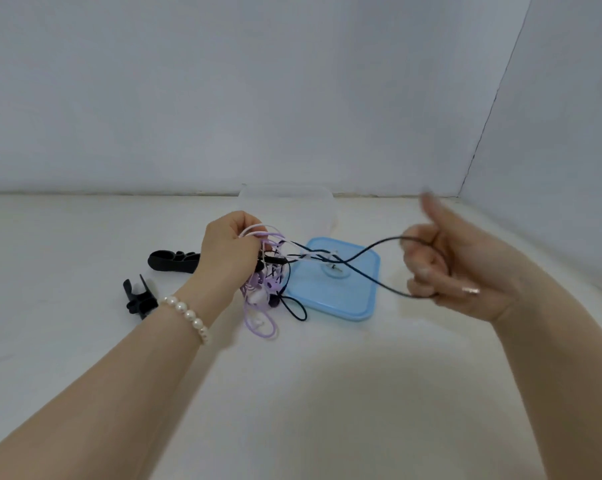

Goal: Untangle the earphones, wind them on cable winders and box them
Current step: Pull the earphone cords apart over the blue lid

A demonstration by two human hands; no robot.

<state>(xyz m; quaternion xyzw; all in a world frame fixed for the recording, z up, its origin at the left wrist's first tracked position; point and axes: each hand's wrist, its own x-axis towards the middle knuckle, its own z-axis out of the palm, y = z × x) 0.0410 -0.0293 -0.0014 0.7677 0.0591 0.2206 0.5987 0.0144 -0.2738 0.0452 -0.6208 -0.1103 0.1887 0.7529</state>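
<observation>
We see the left hand point(229, 249) raised over the white table point(85, 341), fingers curled tight round a tangled bunch of earphones point(265, 289) — lilac, white and black cords mixed, with loops and earbuds hanging below the fist, the lowest lilac loop near or on the table, we can't tell which. A pearl bracelet point(185, 315) sits on that wrist. From the bunch a black cable point(368, 247) runs rightwards, crossing over a white strand, and loops up into the right hand point(455, 268). The right hand is motion-blurred; its lower fingers are curled round the black cable, thumb sticking up, a ring on one finger. Under the stretched cords lies a blue lid point(358, 299) flat on the table. Behind it, close to the wall, stands a clear plastic box point(292, 209), open; we can't make out anything inside. Left of the left hand two black cable winders lie on the table: one point(171, 263) partly hidden behind the hand, the other point(138, 297) nearer us, just beside the wrist. Both winders are apart from the cords.
</observation>
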